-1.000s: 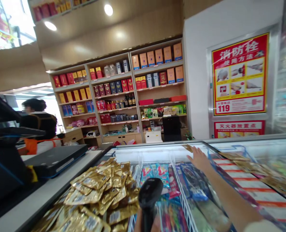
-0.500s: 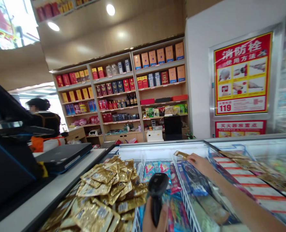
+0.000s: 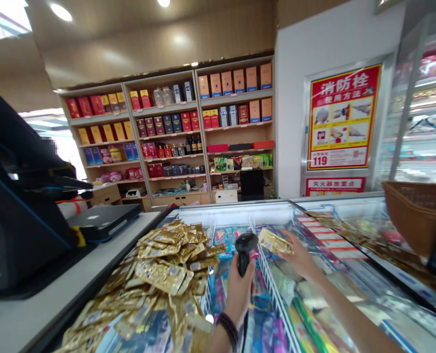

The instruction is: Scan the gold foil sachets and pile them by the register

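Note:
My left hand [image 3: 240, 284], with a dark beaded bracelet at its wrist, is wrapped round the handle of a black barcode scanner [image 3: 245, 241] held upright over the freezer. In my right hand [image 3: 294, 252] is a gold foil packet [image 3: 274, 242], pinched at its right end just right of the scanner's head. To the left of the scanner lies a big heap of gold packets [image 3: 166, 269] on the freezer's glass top.
A black scale [image 3: 105, 220] and a dark checkout terminal [image 3: 15, 211] stand on the left counter. A brown wicker basket [image 3: 416, 211] is at the right. White wire dividers [image 3: 272, 284] separate goods under the glass. Stocked shelves [image 3: 169, 130] line the back wall.
My left hand and the scanner have moved up and forward. The packet in my right hand is nearer the scanner and shows more of its face. The view has shifted, bringing the basket in.

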Tool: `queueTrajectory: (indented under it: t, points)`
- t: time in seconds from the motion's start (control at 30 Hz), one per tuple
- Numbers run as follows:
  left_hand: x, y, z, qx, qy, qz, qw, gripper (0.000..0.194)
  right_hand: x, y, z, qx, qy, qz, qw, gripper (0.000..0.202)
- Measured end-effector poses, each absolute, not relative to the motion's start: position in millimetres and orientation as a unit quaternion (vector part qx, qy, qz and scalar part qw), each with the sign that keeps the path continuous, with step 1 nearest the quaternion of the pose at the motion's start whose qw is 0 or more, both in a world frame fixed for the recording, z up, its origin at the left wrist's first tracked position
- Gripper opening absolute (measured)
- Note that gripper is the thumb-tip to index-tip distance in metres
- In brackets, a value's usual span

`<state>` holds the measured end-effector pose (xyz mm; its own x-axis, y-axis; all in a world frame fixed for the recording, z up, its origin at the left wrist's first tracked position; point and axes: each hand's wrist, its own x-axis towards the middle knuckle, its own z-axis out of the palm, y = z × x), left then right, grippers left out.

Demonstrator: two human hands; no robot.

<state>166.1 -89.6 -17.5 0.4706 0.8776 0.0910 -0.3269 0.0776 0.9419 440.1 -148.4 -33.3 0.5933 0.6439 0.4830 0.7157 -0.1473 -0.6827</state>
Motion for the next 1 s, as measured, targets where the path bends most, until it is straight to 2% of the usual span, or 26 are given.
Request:
queueTrajectory:
  t: [0.13,0.23,0.3,0.37,0.57,0.73,0.83,1.0]
  points:
    - [160,-94,-16,0.539,0.243,0.418,0.690,0.094,429,-169,-34,-0.690,-0.347,0.019,0.635,0.086]
    - [157,-97,-17,0.557,0.236,0.403,0.687,0.090,426,-174,-26,-0.654,-0.291,0.049,0.696,0.073]
    - [156,-100,-17,0.565,0.240,0.396,0.683,0.089,425,-176,-21,-0.663,-0.269,0.045,0.697,0.060]
    - [155,-102,-15,0.570,0.246,0.390,0.680,0.089,424,-177,-17,-0.673,-0.257,0.038,0.692,0.055]
    - [146,-114,7,0.582,0.234,0.351,0.695,0.087,421,-172,-16,-0.626,-0.239,0.046,0.741,0.076]
    - [140,-116,17,0.595,0.223,0.325,0.701,0.083,426,-167,-23,-0.620,-0.256,0.050,0.740,0.091]
    - [144,-115,12,0.585,0.232,0.342,0.698,0.087,427,-165,-25,-0.616,-0.248,0.051,0.746,0.092]
    - [147,-115,7,0.580,0.232,0.350,0.698,0.087,427,-166,-26,-0.606,-0.239,0.059,0.756,0.081]
